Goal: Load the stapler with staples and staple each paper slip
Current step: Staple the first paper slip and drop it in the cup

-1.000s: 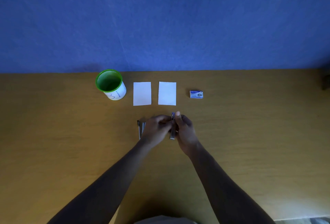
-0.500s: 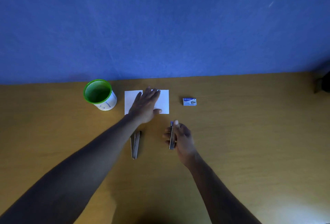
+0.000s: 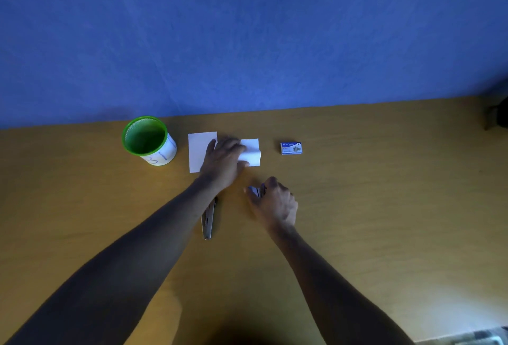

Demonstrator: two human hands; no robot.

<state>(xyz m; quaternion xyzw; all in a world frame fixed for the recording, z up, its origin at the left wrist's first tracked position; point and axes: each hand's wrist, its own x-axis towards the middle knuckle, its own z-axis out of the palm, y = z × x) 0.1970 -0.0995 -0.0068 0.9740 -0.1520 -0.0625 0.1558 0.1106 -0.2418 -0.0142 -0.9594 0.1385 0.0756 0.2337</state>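
Stapler (image 3: 256, 191) clamped in right hand (image 3: 276, 206), at 5 o'clock of the paper slip (image 3: 251, 153) pinched by left hand (image 3: 224, 162) — stapling step, evidently; next, slip's edge must enter its mouth.

back row, left to right: cup (image 3: 148, 141) | left slip (image 3: 199, 151) | right slip (image 3: 252, 152) | staple box (image 3: 291, 148) | stapler (image 3: 257, 192) nearer

The left arm reaches in from 7 o'clock toward 1 o'clock, the bare forearm stretched long and the wrist straight. The left hand (image 3: 224, 162) lies palm down, its fingers (image 3: 233, 142) curled over a paper slip (image 3: 251, 152) that buckles against the thumb. The right arm comes in from 5 o'clock, the wrist angled toward 11 o'clock. The right hand (image 3: 276, 203), knuckles up, grips a stapler (image 3: 257, 191) between thumb and curled fingers, at 5 o'clock of the left hand.
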